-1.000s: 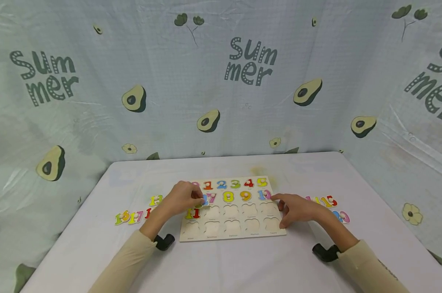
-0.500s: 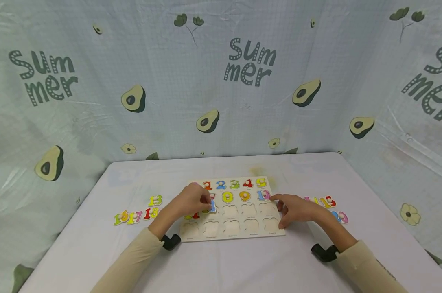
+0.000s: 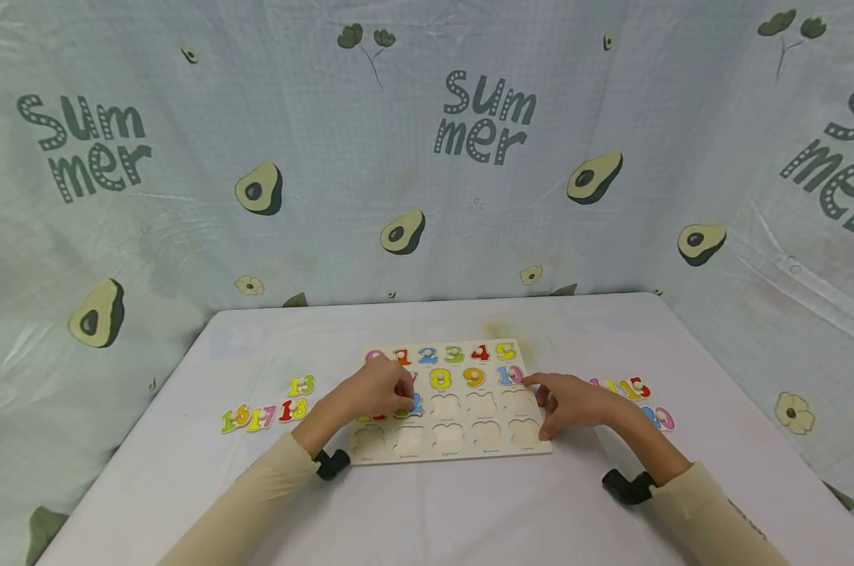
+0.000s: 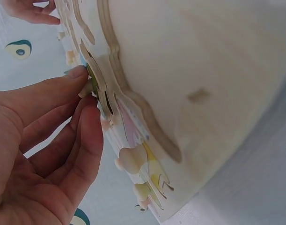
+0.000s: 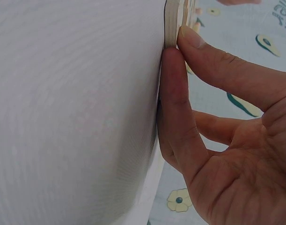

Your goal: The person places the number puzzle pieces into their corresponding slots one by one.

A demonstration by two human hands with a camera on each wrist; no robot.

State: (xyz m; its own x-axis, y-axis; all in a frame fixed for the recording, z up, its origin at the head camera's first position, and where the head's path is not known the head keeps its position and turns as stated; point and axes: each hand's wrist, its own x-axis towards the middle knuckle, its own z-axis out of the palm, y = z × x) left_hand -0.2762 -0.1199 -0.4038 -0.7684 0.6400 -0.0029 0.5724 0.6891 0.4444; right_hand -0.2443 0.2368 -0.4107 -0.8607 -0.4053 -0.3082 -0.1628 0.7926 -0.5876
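Wooden number pieces, flat and brightly painted, lie loose on the left of the table: a yellow-green 13 [image 3: 301, 385] farther off, then a nearer row of 16 [image 3: 235, 418], 17 [image 3: 262, 417] and 18 [image 3: 293, 409], all well apart from the board.

Left hand [image 3: 370, 391]: fingers curled, thumb and forefinger pinching a blue number piece [image 3: 414, 403] by its small peg, just over the third row of the board, second recess from the left. In the left wrist view the fingertips [image 4: 82, 75] close on the peg at the piece's edge. The hand covers part of the red 11 [image 3: 372, 417] beside it.

Puzzle board [image 3: 501, 450]: pale plywood, rectangular, centre of the table. The far row shows 1 to 5 seated; the next shows 8, 9 and 10; most of the near recesses stand bare, with rounded, lobed outlines.

Right hand [image 3: 572, 402]: fingers loosely spread and holding nothing, thumb [image 5: 173, 89] and a fingertip pressed against the board's right edge [image 5: 173, 18].

More loose pieces lie right of that hand: a red 15 [image 3: 635, 387] and a pink-edged piece [image 3: 662, 418], partly hidden by the forearm.

Table [image 3: 469, 511]: white cloth, smooth. Walls: pale checked fabric [image 3: 611, 102] printed with avocados and "Summer".
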